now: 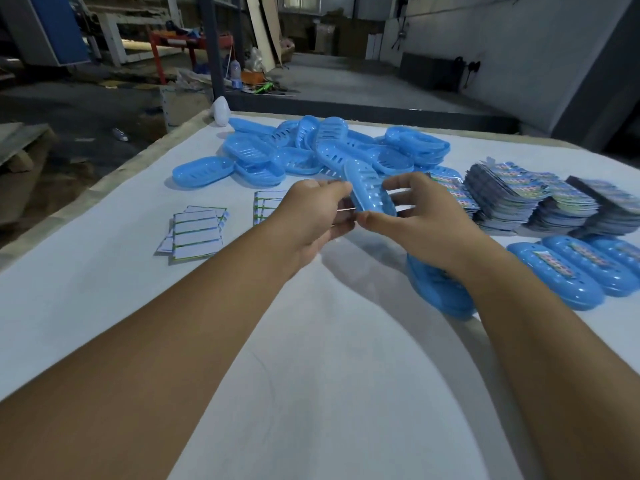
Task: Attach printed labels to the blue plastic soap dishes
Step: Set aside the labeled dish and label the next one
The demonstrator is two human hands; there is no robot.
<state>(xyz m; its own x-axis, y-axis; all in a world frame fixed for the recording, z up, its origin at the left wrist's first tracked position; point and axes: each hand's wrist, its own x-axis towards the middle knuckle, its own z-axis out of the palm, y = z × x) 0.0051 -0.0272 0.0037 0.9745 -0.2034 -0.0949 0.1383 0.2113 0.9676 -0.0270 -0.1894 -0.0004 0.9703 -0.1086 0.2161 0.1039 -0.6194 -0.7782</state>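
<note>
Holding one blue soap dish [372,192] up over the white table [104,306], tilted on edge, slotted bottom facing the camera. Right hand [420,216] grips it: thumb under the near end, the other fingers curled and spread around the far side. Left hand [311,216] sits just left of the dish, thumb and fingers pinching a thin flat piece, likely a label [346,210], seen edge-on; cannot tell its print. That edge touches or nearly touches the dish's left side, contact unclear.

Behind the hands, a loose pile of unlabelled dishes [311,150] lies at the table's far middle, one dish lying apart at its left edge. Right of the pile, fanned stacks of printed labels [519,199] run toward the right edge. Near right, a row of labelled dishes [568,271] lies bottom up, each with a colourful strip along it. Another stack of blue dishes [440,289] sits under the right forearm, partly hidden. Left of the hands, two small stacks of white cards with green edges [197,233], the second partly behind the left hand. A white oval object [221,110] stands at the table's far left corner.
</note>
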